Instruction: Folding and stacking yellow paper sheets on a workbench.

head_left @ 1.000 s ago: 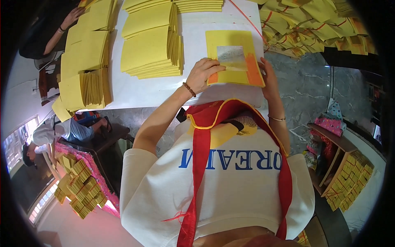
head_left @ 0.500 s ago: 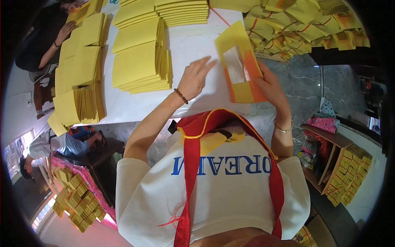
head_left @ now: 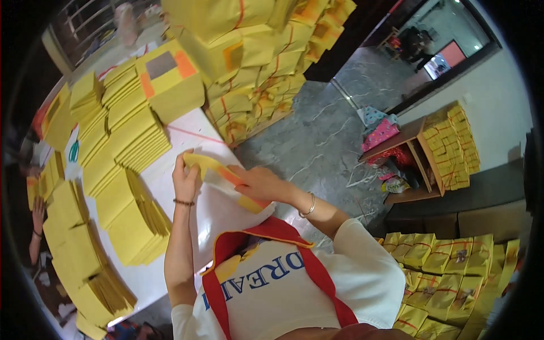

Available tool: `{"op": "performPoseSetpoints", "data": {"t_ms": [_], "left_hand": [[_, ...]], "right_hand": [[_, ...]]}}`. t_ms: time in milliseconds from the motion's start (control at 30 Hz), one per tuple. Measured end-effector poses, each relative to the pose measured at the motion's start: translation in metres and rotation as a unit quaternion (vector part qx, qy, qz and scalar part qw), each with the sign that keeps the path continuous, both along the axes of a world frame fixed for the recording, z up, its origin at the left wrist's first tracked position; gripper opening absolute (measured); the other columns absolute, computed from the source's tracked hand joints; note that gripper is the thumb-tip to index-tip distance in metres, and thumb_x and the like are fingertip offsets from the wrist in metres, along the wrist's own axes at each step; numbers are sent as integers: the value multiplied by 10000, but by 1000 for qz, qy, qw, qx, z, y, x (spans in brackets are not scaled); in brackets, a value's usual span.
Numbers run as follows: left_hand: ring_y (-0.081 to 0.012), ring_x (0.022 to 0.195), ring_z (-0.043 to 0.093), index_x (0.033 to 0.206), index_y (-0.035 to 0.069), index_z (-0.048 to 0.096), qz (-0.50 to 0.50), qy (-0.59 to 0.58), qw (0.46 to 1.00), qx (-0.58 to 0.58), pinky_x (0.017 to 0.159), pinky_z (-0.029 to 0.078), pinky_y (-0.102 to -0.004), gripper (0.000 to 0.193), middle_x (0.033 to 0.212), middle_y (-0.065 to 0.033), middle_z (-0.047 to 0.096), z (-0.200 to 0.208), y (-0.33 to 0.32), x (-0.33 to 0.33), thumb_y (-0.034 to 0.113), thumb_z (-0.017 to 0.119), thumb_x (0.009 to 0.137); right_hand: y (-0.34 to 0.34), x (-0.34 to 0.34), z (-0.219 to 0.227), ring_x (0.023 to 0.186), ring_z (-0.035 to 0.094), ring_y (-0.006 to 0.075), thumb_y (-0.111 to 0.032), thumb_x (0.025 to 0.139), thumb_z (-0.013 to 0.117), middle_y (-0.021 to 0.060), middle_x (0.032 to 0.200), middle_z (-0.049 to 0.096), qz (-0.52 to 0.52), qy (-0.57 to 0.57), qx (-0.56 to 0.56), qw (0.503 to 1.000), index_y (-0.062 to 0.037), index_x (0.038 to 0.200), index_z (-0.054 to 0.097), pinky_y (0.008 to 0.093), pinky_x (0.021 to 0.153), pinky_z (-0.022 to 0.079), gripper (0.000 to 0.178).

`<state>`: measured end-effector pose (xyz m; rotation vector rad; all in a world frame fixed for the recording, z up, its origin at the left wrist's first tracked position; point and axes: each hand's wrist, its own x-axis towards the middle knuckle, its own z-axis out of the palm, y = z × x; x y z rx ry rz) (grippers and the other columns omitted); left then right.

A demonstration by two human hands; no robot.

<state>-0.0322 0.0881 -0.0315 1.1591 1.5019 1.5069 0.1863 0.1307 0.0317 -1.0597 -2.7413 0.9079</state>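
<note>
A yellow paper packet (head_left: 217,178) with orange and whitish patches is held over the near edge of the white table (head_left: 195,122), tilted and slightly curved. My left hand (head_left: 187,177) pinches its upper left end, thumb and fingers closed. My right hand (head_left: 263,184) grips the packet's right long side, with fingers partly hidden. To the left of my hands, several stacks of yellow packets (head_left: 127,212) lie in rows on the table. A single packet with a grey patch and orange marks (head_left: 161,68) lies on top at the back.
Tied yellow bundles (head_left: 238,79) are heaped beyond the table, with more bundles (head_left: 447,252) at lower right. A wooden cabinet (head_left: 416,158) stands on the right, past the grey marbled floor (head_left: 309,136). At far left, a co-worker's hand (head_left: 38,215) is beside yellow packets.
The view has swung to the right. My left hand, empty and apart before, now holds the packet's end. The packet has tilted in my right hand.
</note>
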Motion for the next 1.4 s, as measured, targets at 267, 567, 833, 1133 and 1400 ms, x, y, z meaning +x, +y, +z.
{"op": "performPoseSetpoints", "data": {"t_ms": [267,567,833,1133,1400], "left_hand": [[-202,1106,471,1293,-14,403,25,-57,998,31,961,351,-314,428,1190,-128,502,29,-2,-9,144,426,895],[-172,1100,476,1344,46,286,-13,-478,873,91,947,383,-310,484,1232,-86,475,13,-35,14,196,474,925],[-95,962,489,1244,39,398,-11,-265,961,-72,841,390,-234,421,1090,-11,511,9,-64,15,-47,489,842],[-119,1023,487,1240,24,444,-5,-271,961,-50,882,391,-246,341,1136,-42,522,8,-74,15,125,469,916],[-232,1099,466,1247,120,486,116,464,857,191,889,350,-373,510,1180,-106,533,21,-54,13,118,578,746]], "right_hand": [[29,16,16,868,611,252,-144,840,531,157,957,626,39,173,-219,959,-70,1244,429,351,751,460,424],[18,0,-15,1092,462,113,-170,883,559,25,1187,511,-98,395,-351,843,-44,1291,392,274,926,384,458],[6,-7,-32,1064,467,97,-133,850,592,17,1179,507,-117,446,-413,785,-53,1293,400,269,922,384,490],[9,-15,-63,816,559,110,-92,827,610,7,930,570,-216,436,-488,724,-68,1110,537,269,691,488,293],[22,-11,-68,887,591,151,-54,836,584,51,1014,593,-211,385,-619,651,-43,1162,495,302,770,498,338]]}}
